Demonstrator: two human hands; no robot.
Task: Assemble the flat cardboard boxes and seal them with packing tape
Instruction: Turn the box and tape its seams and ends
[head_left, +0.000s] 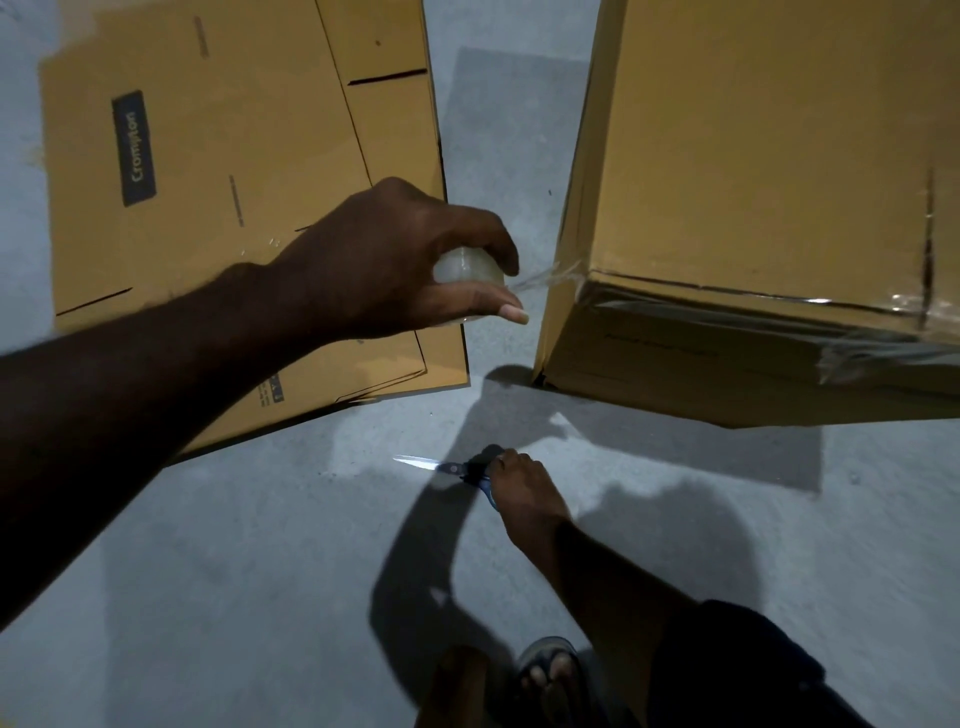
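Right grip (511, 480) closed round the scissors (441, 466) handle, low by the floor (260, 571). Left grip (410, 260) curled round the clear tape roll (467, 271); tape strand (545, 278) stretched to the assembled box (753, 182) corner. Flat boxes (234, 182) lie on the floor, far left.

One assembled box (753, 156) is counted. To its left, flat cartons (234, 130) are stacked. Two layers can be made out at the stack's near edge, and whether more lie beneath cannot be told. One dark label (134, 148) is printed on the top carton. One roll of clear tape (467, 267) is gripped just left of the assembled box, and one pair of scissors (457, 468) is held in front of it. Two hands are counted, a left hand (395, 260) and a right hand (519, 483). One sandalled foot (550, 670) is seen.
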